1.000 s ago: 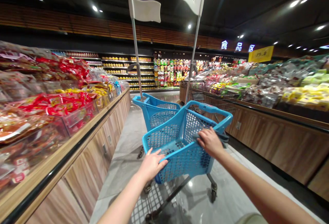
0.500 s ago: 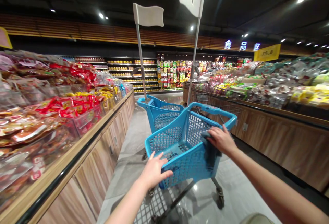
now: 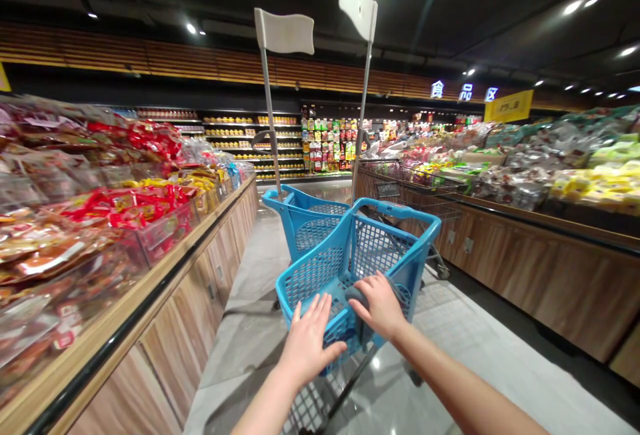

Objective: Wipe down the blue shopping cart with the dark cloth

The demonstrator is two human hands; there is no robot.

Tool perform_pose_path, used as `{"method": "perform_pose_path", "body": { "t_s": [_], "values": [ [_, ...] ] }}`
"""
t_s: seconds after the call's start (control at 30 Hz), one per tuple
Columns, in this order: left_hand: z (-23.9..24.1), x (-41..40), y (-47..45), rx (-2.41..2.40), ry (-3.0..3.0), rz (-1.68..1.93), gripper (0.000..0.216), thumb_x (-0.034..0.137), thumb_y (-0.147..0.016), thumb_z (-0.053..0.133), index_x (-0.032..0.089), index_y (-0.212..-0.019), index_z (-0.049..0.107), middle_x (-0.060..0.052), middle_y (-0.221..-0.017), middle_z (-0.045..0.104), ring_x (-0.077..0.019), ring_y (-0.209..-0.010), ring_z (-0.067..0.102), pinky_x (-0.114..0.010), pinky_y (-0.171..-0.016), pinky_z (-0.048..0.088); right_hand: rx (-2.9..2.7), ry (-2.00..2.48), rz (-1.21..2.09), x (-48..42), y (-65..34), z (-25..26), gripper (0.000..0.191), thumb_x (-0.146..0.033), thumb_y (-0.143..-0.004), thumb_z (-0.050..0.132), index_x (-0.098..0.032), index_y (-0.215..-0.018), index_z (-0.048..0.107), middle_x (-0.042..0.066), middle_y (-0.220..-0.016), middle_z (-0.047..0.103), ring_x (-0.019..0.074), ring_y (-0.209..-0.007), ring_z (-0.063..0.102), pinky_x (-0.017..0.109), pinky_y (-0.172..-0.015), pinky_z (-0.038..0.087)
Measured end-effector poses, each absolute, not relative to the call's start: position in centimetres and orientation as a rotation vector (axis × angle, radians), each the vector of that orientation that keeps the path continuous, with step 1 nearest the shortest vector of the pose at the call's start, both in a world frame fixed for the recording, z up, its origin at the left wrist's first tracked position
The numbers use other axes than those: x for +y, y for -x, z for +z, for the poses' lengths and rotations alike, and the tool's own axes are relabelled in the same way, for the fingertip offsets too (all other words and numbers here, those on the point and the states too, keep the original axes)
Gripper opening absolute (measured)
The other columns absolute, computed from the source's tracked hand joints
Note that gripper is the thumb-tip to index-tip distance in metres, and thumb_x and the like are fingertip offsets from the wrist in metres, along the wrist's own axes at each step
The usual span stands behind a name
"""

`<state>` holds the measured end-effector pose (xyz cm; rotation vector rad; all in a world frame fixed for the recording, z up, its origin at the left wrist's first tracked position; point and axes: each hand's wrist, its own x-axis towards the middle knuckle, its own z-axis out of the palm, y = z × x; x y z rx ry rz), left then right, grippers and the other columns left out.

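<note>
A blue plastic shopping cart (image 3: 313,261) stands in front of me, its near rim under my hands. My right hand (image 3: 379,305) is closed on a dark grey cloth (image 3: 355,294) and presses it over the near rim, part of it hanging down the outside. My left hand (image 3: 309,340) rests at the near left corner of the basket, palm down, its fingers stretched out and holding nothing. Whether it bears on the rim or hovers just above, I cannot tell. Inside, the basket shows a bare perforated floor.
A second blue cart (image 3: 287,216) stands just beyond, and white flags (image 3: 287,33) rise on poles. Packaged food fills the wood-panelled counters left (image 3: 165,348) and right (image 3: 540,268). A wire cart (image 3: 425,198) stands by the right counter; stocked shelves (image 3: 280,148) line the back.
My right hand has slid the cloth leftward along the near rim, from the right corner towards my left hand. My left hand has shifted slightly right. The view has turned a little to the right.
</note>
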<state>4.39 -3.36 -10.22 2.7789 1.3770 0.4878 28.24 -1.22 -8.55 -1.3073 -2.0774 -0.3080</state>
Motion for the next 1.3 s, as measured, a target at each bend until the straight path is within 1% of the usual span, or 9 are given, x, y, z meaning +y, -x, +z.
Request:
{"method": "perform_pose_path", "body": {
  "t_s": [0.1, 0.23, 0.37, 0.5, 0.6, 0.8, 1.07, 1.17, 1.3],
  "values": [
    [-10.6, -4.2, -4.3, 1.438, -2.767, 0.495, 0.096, 0.074, -0.085, 0.038, 0.014, -0.154, 0.01, -0.017, -0.157, 0.018, -0.0335, -0.145, 0.019, -0.056, -0.116, 0.02, -2.063, 1.259, -0.232, -2.5, -26.1, -9.3, 0.03, -0.049, -0.085, 0.06, -0.024, -0.102, 0.061, 0.005, -0.098, 0.064, 0.0236, -0.098, 0.056, 0.048, -0.106, 0.031],
    [-10.8, -6.4, -5.0, 1.485, -2.664, 0.407, 0.106, 0.078, -0.079, 0.043, 0.006, -0.152, 0.016, -0.024, -0.153, 0.028, -0.0361, -0.141, 0.03, -0.052, -0.114, 0.029, -2.214, 1.175, -0.254, -1.0, -29.9, -8.8, 0.026, -0.047, -0.087, 0.056, -0.023, -0.096, 0.064, 0.003, -0.088, 0.066, 0.0209, -0.089, 0.059, 0.046, -0.106, 0.032],
    [-10.6, -9.2, -6.3, 1.462, -2.57, 0.368, 0.115, 0.082, -0.07, 0.05, 0.007, -0.152, 0.02, -0.025, -0.15, 0.033, -0.0384, -0.138, 0.034, -0.053, -0.111, 0.035, -2.09, 1.326, -0.368, 2.5, -37.2, -7.6, 0.026, -0.044, -0.092, 0.049, -0.023, -0.094, 0.065, 0.006, -0.096, 0.069, 0.024, -0.099, 0.061, 0.055, -0.11, 0.025],
    [-9.4, -9.9, -4.8, 1.161, -2.673, 0.233, 0.096, 0.078, -0.074, 0.051, 0.023, -0.15, 0.031, -0.015, -0.152, 0.033, -0.0322, -0.14, 0.033, -0.049, -0.115, 0.031, -2.01, 1.399, -0.362, 5.1, -41.1, -6.9, 0.031, -0.045, -0.094, 0.044, -0.023, -0.102, 0.064, 0.009, -0.113, 0.066, 0.0297, -0.123, 0.051, 0.061, -0.108, 0.025],
    [-8.5, -8.0, -1.7, 1.111, -2.827, 0.283, 0.087, 0.074, -0.078, 0.052, 0.032, -0.15, 0.027, -0.009, -0.158, 0.022, -0.0329, -0.145, 0.02, -0.061, -0.117, 0.012, -1.927, 1.44, -0.311, 5.6, -40.6, -7.2, 0.033, -0.045, -0.094, 0.042, -0.022, -0.104, 0.065, 0.01, -0.12, 0.063, 0.0332, -0.132, 0.042, 0.063, -0.106, 0.028],
    [-8.9, -4.3, 2.3, 1.125, -2.914, 0.214, 0.098, 0.077, -0.07, 0.059, 0.029, -0.15, 0.028, -0.012, -0.156, 0.027, -0.0343, -0.145, 0.022, -0.061, -0.117, 0.013, -1.988, 1.321, -0.131, 3.0, -35.9, -8.2, 0.03, -0.046, -0.09, 0.051, -0.023, -0.103, 0.065, 0.01, -0.118, 0.062, 0.0332, -0.134, 0.039, 0.059, -0.11, 0.028],
    [-9.3, -5.6, 1.7, 1.261, -2.895, 0.305, 0.095, 0.077, -0.074, 0.053, 0.024, -0.149, 0.032, -0.013, -0.153, 0.034, -0.0342, -0.142, 0.028, -0.06, -0.116, 0.017, -2.198, 1.079, 0.148, -9.2, -28.2, -10.3, 0.029, -0.044, -0.084, 0.059, -0.029, -0.109, 0.06, 0.008, -0.117, 0.061, 0.0316, -0.129, 0.043, 0.059, -0.113, 0.026],
    [-9.1, -6.1, 1.5, 1.263, -2.869, 0.318, 0.087, 0.075, -0.075, 0.054, 0.026, -0.145, 0.04, -0.012, -0.15, 0.041, -0.0345, -0.141, 0.032, -0.062, -0.116, 0.014, -2.224, 1.068, 0.17, -11.7, -26.9, -10.6, 0.03, -0.043, -0.083, 0.061, -0.031, -0.11, 0.058, 0.006, -0.112, 0.062, 0.03, -0.124, 0.048, 0.057, -0.114, 0.026],
    [-8.4, -6.8, 1.2, 1.198, -2.834, 0.3, 0.066, 0.069, -0.083, 0.049, 0.028, -0.135, 0.054, -0.008, -0.141, 0.053, -0.0351, -0.138, 0.037, -0.066, -0.115, 0.011, -2.271, 1.102, 0.181, -10.6, -27.3, -9.6, 0.018, -0.042, -0.088, 0.056, -0.03, -0.1, 0.058, 0.004, -0.102, 0.064, 0.0259, -0.111, 0.055, 0.059, -0.115, 0.017]
  ]
}}
